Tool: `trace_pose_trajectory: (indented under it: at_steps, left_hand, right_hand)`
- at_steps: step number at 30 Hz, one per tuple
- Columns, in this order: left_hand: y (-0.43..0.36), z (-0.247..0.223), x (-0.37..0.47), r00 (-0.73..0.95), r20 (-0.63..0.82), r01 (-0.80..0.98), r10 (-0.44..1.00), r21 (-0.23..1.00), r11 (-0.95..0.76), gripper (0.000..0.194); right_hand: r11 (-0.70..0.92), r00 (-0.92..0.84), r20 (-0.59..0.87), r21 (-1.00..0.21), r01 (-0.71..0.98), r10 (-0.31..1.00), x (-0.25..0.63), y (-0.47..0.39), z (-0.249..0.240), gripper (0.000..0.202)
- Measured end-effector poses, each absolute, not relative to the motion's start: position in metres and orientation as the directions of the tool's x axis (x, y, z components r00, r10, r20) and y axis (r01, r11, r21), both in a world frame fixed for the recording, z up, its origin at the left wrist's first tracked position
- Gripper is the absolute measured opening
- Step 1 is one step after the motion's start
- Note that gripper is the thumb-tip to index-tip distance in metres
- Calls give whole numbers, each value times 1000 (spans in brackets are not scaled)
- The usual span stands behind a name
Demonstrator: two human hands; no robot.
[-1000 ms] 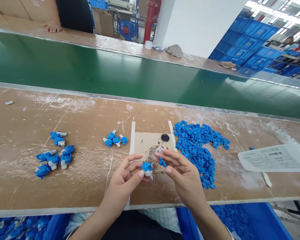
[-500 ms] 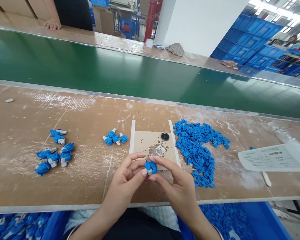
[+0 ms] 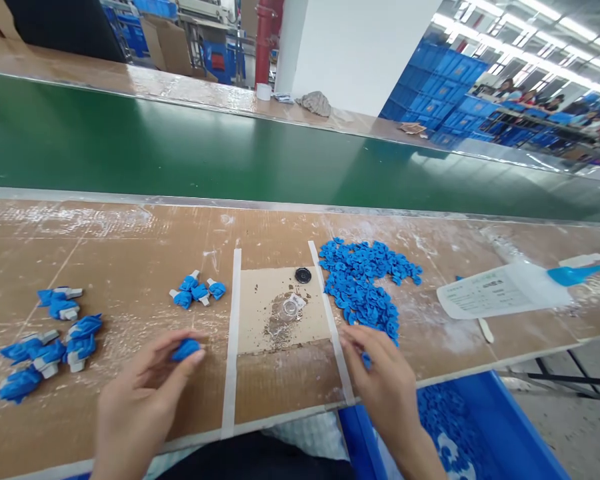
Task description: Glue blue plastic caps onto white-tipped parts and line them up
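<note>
My left hand (image 3: pixel 143 393) is closed on a small blue piece (image 3: pixel 185 349), pinched between thumb and fingers above the board, left of the taped strip. Much of that piece is hidden by the fingers. My right hand (image 3: pixel 380 373) is at the near edge of a pile of small flat blue parts (image 3: pixel 365 280). Its fingers are loosely bent, and I see nothing held in them. Between my hands lies a cardboard mat (image 3: pixel 260 293) with dark wet spots, a clear round part (image 3: pixel 291 307) and a black disc (image 3: pixel 303 275).
Blue-and-grey pieces lie in a small cluster (image 3: pixel 195 291) and a larger one (image 3: pixel 50 350) on the left. A white bottle with a blue nozzle (image 3: pixel 505 290) lies at right. Beyond runs a green conveyor belt (image 3: pixel 205 153). A blue bin (image 3: pixel 500 427) stands below the right edge.
My hands have parted. The left has moved left with the blue piece; the right has let go of it and moved to the pile. The view has turned right.
</note>
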State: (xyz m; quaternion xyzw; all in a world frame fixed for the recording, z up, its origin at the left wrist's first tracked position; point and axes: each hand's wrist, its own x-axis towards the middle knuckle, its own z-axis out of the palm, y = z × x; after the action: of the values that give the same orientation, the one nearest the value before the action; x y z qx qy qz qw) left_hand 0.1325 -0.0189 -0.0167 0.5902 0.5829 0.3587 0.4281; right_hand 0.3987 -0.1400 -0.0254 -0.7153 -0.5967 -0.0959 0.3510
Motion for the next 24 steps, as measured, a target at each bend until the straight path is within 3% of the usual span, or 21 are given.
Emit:
trace_pose_trajectory:
  at_steps: [2, 4, 10, 12, 17, 21, 24]
  left_hand:
    - [-9, -16, 117, -34, 62, 578, 998, 815, -31, 35]
    - [4, -21, 102, -24, 197, 699, 980, 705, -125, 32]
    - [43, -45, 57, 10, 292, 732, 957, 649, -205, 17]
    - [51, -43, 46, 36, 327, 783, 944, 578, -230, 20]
    - [62, -20, 48, 254, 412, 887, 875, 262, -381, 33]
    - [66, -1, 82, 487, 476, 766, 732, 169, -620, 28]
    - [69, 12, 116, 647, 385, 675, 658, 111, -729, 27]
  right_hand:
    - [-137, 273, 487, -296, 945, 829, 424, -141, -31, 19]
    - [-149, 248, 427, -252, 956, 870, 442, -137, -36, 25]
    - [-134, 207, 326, -232, 963, 922, 452, -122, -40, 27]
    - [-124, 195, 311, -233, 965, 930, 452, -121, -40, 26]
    - [-61, 123, 298, -209, 976, 947, 453, -125, -39, 37]
    - [67, 5, 337, -199, 978, 941, 447, -130, -40, 33]
    - [143, -55, 412, -185, 972, 909, 442, -135, -44, 24]
